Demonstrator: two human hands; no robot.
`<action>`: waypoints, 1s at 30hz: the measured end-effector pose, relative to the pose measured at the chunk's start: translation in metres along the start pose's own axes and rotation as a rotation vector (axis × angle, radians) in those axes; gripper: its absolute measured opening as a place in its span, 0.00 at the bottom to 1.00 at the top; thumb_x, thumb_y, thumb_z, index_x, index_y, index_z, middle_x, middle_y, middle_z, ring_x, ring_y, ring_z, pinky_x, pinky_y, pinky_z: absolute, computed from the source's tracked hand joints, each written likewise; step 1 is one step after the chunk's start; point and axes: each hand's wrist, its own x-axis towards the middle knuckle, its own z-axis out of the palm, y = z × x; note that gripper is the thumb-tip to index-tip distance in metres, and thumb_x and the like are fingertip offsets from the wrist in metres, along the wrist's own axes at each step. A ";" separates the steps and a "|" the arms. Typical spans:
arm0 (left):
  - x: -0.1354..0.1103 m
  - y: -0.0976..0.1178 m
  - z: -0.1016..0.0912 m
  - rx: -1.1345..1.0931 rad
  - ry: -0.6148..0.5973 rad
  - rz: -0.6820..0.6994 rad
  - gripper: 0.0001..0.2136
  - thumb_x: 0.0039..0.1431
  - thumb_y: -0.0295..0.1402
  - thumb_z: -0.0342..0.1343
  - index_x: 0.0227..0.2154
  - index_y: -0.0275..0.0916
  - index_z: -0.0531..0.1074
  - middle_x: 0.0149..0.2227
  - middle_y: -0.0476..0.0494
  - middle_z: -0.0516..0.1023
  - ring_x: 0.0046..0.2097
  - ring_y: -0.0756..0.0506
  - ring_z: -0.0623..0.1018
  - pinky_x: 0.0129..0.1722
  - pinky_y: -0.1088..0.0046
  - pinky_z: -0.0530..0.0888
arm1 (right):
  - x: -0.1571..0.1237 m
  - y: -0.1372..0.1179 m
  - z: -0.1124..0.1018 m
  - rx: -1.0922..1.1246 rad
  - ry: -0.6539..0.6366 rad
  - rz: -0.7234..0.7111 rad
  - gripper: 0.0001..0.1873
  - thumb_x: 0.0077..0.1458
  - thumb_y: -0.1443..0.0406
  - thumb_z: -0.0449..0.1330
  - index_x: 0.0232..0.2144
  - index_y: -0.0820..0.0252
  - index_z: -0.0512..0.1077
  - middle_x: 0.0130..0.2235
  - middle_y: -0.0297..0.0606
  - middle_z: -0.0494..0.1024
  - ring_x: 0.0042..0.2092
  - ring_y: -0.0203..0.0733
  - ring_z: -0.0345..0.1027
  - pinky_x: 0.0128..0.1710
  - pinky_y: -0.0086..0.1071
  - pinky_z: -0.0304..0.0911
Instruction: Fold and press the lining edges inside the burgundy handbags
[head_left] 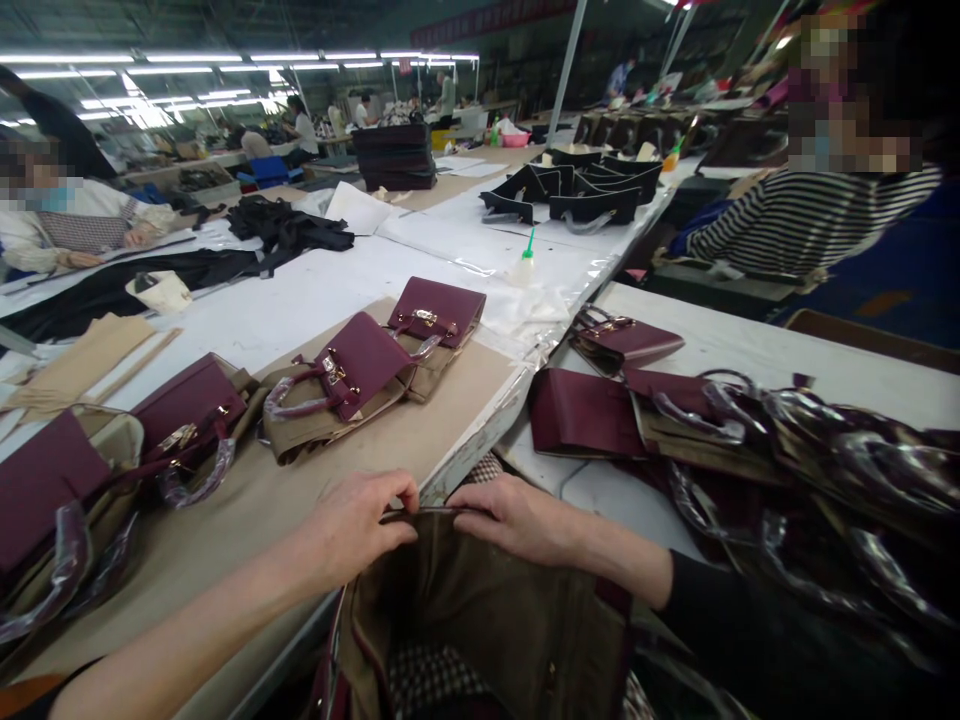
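Mostly beneath both hands (356, 525) (517, 515), bag (510, 600).

The bare left forearm (247, 595) is slanting in from eight o'clock, its left hand (367, 515) pinching between thumb and fingers. The right hand (510, 515) is facing it, wrist (589, 545) pointing toward four o'clock, seemingly pinching too, fingertips partly hidden.

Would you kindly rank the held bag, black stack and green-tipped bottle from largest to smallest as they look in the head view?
Held bag, nearest the camera
Black stack
Green-tipped bottle
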 end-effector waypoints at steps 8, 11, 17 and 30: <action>0.003 -0.004 0.001 0.008 -0.003 0.128 0.06 0.56 0.32 0.62 0.26 0.41 0.72 0.32 0.53 0.75 0.36 0.47 0.73 0.37 0.73 0.64 | -0.001 -0.008 -0.006 -0.014 0.012 -0.063 0.12 0.64 0.63 0.58 0.47 0.56 0.77 0.37 0.38 0.82 0.36 0.40 0.74 0.38 0.29 0.64; 0.002 -0.003 0.000 -0.142 -0.063 0.186 0.07 0.56 0.29 0.62 0.24 0.39 0.72 0.39 0.52 0.77 0.42 0.48 0.75 0.43 0.74 0.65 | 0.002 -0.011 -0.008 -0.024 0.002 -0.067 0.11 0.63 0.66 0.58 0.45 0.57 0.78 0.37 0.37 0.82 0.37 0.41 0.74 0.39 0.29 0.65; -0.002 -0.005 0.004 -0.250 -0.050 0.111 0.07 0.54 0.29 0.64 0.23 0.39 0.72 0.49 0.52 0.75 0.50 0.46 0.75 0.50 0.74 0.64 | 0.004 -0.011 -0.006 -0.042 -0.002 -0.018 0.12 0.62 0.68 0.58 0.45 0.58 0.78 0.39 0.39 0.82 0.39 0.42 0.74 0.43 0.31 0.65; -0.001 -0.002 -0.001 -0.051 -0.019 0.034 0.09 0.53 0.39 0.65 0.33 0.43 0.74 0.36 0.52 0.77 0.40 0.45 0.74 0.38 0.72 0.65 | -0.069 -0.028 -0.035 0.382 -0.125 0.333 0.15 0.59 0.61 0.61 0.48 0.56 0.76 0.41 0.33 0.81 0.41 0.44 0.73 0.37 0.29 0.66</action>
